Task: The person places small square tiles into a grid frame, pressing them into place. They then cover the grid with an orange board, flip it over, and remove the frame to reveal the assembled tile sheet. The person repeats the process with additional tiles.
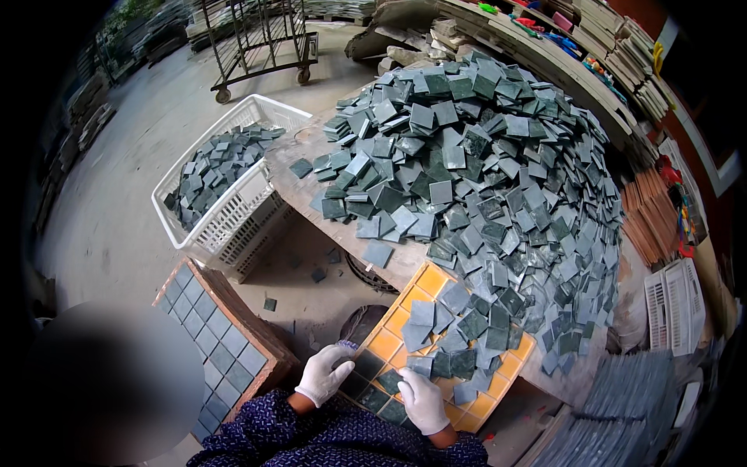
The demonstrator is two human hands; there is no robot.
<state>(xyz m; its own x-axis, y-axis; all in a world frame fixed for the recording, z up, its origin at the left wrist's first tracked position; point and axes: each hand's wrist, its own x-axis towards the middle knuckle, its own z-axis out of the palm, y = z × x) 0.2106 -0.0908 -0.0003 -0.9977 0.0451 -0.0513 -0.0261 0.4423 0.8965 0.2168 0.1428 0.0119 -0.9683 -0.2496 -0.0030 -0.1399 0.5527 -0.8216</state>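
An orange grid tray (430,281) lies on the table edge in front of me, partly filled with dark green square tiles (461,327). My left hand (325,373), in a white glove, rests on the tray's near left corner with fingers curled over a tile. My right hand (422,399), also gloved, presses flat on tiles set in the tray's lower rows. A huge heap of loose green tiles (475,163) covers the wooden table beyond the tray.
A white plastic crate (233,214) with tiles stands on the floor at left. A finished tile sheet on a wooden board (214,338) lies near my left. A metal cart (261,43) stands far back. Stacked tile sheets (622,420) sit at right.
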